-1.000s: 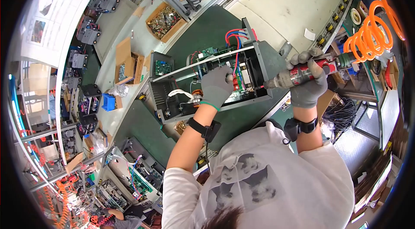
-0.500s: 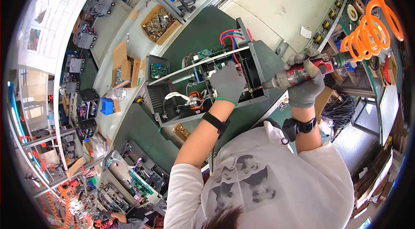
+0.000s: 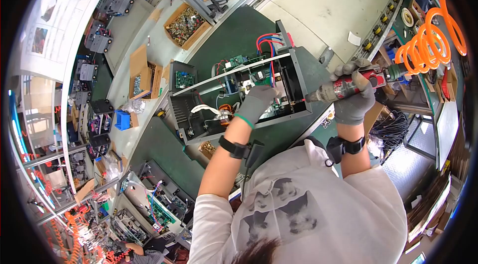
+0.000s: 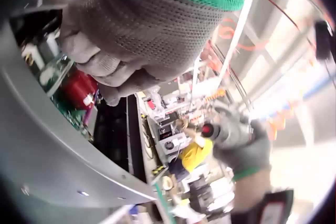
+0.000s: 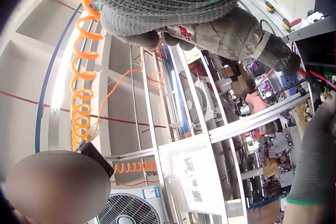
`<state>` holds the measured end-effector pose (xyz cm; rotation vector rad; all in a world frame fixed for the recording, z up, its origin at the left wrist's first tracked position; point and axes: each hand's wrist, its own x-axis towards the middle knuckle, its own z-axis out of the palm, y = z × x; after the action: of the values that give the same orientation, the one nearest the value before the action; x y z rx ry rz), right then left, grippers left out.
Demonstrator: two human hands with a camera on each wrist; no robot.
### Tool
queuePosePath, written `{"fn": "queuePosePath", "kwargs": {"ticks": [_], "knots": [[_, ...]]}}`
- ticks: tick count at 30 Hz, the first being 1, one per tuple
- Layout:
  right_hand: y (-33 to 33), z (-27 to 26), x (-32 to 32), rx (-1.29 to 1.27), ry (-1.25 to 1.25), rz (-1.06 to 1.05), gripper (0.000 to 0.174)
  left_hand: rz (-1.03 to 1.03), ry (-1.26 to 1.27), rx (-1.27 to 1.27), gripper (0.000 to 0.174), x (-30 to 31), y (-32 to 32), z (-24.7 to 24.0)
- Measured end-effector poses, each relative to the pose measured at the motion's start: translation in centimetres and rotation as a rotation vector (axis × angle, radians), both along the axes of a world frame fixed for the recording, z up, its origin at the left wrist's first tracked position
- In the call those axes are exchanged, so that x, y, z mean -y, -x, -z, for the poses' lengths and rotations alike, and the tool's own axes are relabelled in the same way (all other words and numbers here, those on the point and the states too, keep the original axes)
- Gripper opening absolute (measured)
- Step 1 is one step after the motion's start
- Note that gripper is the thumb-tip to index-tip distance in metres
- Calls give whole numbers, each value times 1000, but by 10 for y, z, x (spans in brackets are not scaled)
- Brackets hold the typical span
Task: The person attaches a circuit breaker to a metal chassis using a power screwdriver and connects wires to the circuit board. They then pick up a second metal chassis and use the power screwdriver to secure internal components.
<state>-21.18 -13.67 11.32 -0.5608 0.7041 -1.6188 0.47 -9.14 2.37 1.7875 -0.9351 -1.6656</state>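
A dark metal case with circuit boards inside lies open-topped on the green bench. Inside it, my gloved left hand is bent down over the boards near the right end. Its fingers are curled in the left wrist view, beside a red component; I cannot tell whether they hold anything. My gloved right hand grips a red and grey power screwdriver, fed by a coiled orange hose. The screwdriver points left, its tip close to the case's right end wall. A toroidal coil sits left of my left hand.
Red and blue wires rise from the case's back corner. Behind stand an open box of small parts and a blue bin. The orange coiled hose hangs at right. Other chassis lie at lower left.
My left hand first shifted right within the case, then back left a little, its fingers staying over the boards. The right hand and screwdriver have hardly moved.
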Motion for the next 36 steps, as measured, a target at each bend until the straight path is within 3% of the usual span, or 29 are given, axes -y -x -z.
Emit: {"fn": "queuePosePath", "kwargs": {"ticks": [1,3,7,11,16,20,23,25,26,27,29,30,31,33,34,36], "knots": [[-1,0,1,11,-1,-7,30,-5,2,-2,23,-2,9,-5],[-2,0,0,17,-2,-16,30,99,282,943,22,-5,24,-24],[-3,1,-2,15,21,-35,30,168,228,995,22,-1,27,-25],[-2,2,-1,12,17,-23,30,151,232,996,24,3,34,-10],[2,7,-3,9,23,-48,29,-24,282,940,24,11,31,-4],[2,4,-5,16,13,-45,28,-7,241,948,31,19,36,-8],[2,5,-5,26,1,-20,30,109,51,973,33,24,41,-18],[2,1,-6,21,11,-24,30,25,169,953,33,24,37,-18],[3,-1,-6,18,12,-26,31,-21,197,758,33,20,27,-7],[4,-2,-5,19,14,-24,31,-20,199,758,33,18,15,-1],[5,-3,-7,-3,0,-8,31,403,592,576,30,10,-4,13],[5,-2,-7,-2,-3,-9,31,366,937,579,26,7,-5,12],[6,-2,-5,0,10,-12,31,366,937,580,26,1,-8,11],[6,-1,-3,1,22,-14,30,168,140,-4,24,-8,-12,-4],[5,-1,-3,0,8,-11,30,169,138,-4,24,-8,-9,-9],[4,0,-3,-1,-12,-10,30,-126,160,180,25,-9,-2,-14]]}}
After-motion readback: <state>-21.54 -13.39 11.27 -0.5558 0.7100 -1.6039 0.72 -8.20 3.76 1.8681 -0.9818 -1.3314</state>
